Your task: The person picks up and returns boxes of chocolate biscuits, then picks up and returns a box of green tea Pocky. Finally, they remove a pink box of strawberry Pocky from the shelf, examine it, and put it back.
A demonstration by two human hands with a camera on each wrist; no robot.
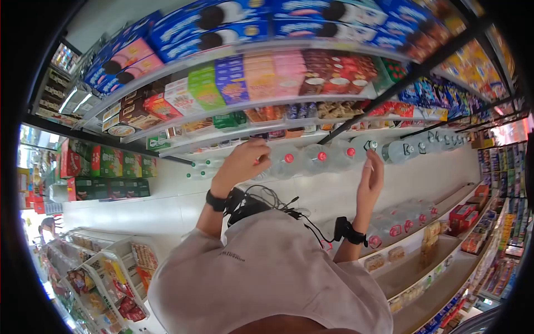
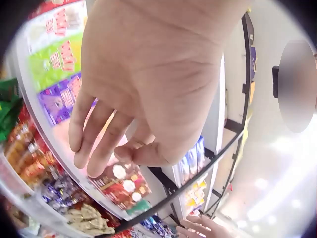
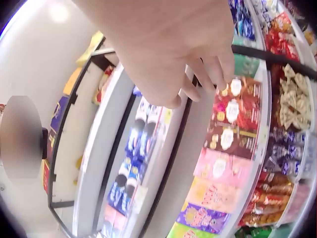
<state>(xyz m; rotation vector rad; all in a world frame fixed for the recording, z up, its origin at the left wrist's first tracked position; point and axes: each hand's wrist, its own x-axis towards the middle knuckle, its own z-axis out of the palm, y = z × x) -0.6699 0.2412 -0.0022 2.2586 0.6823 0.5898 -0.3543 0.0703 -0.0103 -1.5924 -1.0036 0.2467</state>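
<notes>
My left hand point(image 1: 243, 162) is raised in front of the shelves with loosely bent fingers and nothing in them. In the left wrist view its palm covers part of a row of snack boxes; a purple box point(image 2: 60, 99) and a green box point(image 2: 55, 62) show beside it. Further right my right hand point(image 1: 371, 177) is up too, fingers fairly straight and holding nothing. The right wrist view has that hand near dark red boxes point(image 3: 235, 106) and a pink box point(image 3: 223, 166). Large clear bottles point(image 1: 334, 155), some with red caps, line the floor beyond both hands.
Blue cookie boxes point(image 1: 233, 22) fill the upper shelf. A black shelf post point(image 1: 384, 94) slants across the right. Black cables point(image 1: 272, 197) hang before my body. Behind me stand snack bins point(image 1: 119, 273) on the left and low shelves point(image 1: 411, 267) on the right.
</notes>
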